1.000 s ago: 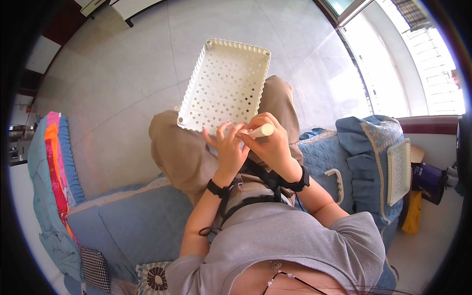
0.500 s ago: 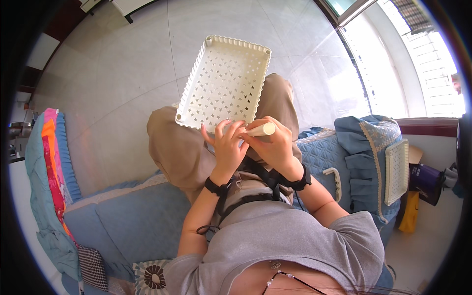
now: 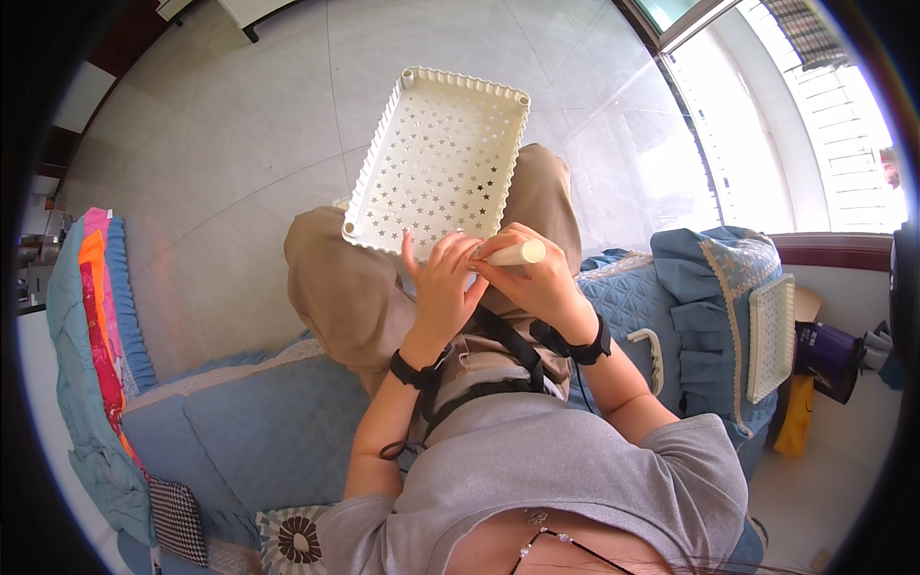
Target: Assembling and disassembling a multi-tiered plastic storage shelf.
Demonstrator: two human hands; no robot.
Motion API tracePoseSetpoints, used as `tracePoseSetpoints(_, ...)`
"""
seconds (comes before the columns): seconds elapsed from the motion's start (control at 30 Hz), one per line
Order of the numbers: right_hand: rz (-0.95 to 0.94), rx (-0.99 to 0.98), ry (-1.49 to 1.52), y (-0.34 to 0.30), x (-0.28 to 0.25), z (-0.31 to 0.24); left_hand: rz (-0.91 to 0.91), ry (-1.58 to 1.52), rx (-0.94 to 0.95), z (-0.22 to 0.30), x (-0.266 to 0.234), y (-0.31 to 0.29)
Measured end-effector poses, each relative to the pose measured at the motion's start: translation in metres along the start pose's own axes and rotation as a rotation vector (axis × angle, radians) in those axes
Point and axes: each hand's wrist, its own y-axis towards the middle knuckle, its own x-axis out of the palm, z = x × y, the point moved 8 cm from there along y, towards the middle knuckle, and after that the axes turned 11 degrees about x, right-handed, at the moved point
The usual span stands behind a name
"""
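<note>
A cream plastic rack tray [image 3: 368,171], pierced all over with star-shaped holes and edged with a scalloped rim, rests tilted over my knees. My right hand [image 3: 544,289] is wrapped round a short cream tube [image 3: 518,254], its end pointing to the right. The tube's other end lies hidden among my fingers at the tray's near right corner. My left hand [image 3: 441,295] meets the same corner, fingertips over the near rim and little finger lifted. Its thumb and forefinger close near the tube, touching my right fingers. How that corner and the tube meet cannot be seen.
I sit on a blue quilted sofa [image 3: 259,431]. To my right lie a curved cream plastic piece [image 3: 652,359] and a second cream tray [image 3: 770,337] leaning on the ruffled armrest [image 3: 704,326]. A dark purple container [image 3: 830,360] stands beyond. Folded bedding [image 3: 86,383] drapes at the left.
Almost nothing differs. The tray and the tube have shifted slightly to the right, and the fingers of my left hand have moved a little along the tray's near rim.
</note>
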Motion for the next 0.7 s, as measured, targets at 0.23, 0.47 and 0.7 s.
tracePoseSetpoints(0.23, 0.142, 0.061, 0.248, 0.0, -0.02, 0.015, -0.021, -0.799, -0.199, 0.001, 0.0, 0.012)
tracePoseSetpoints(0.47, 0.14, 0.75, 0.463, -0.016, 0.019, 0.135, 0.069, -0.952, -0.204, -0.012, 0.017, 0.002)
tracePoseSetpoints(0.7, -0.21, 0.835, 1.043, -0.02, 0.043, 0.169, 0.043, -0.952, -0.207, -0.013, 0.013, 0.008)
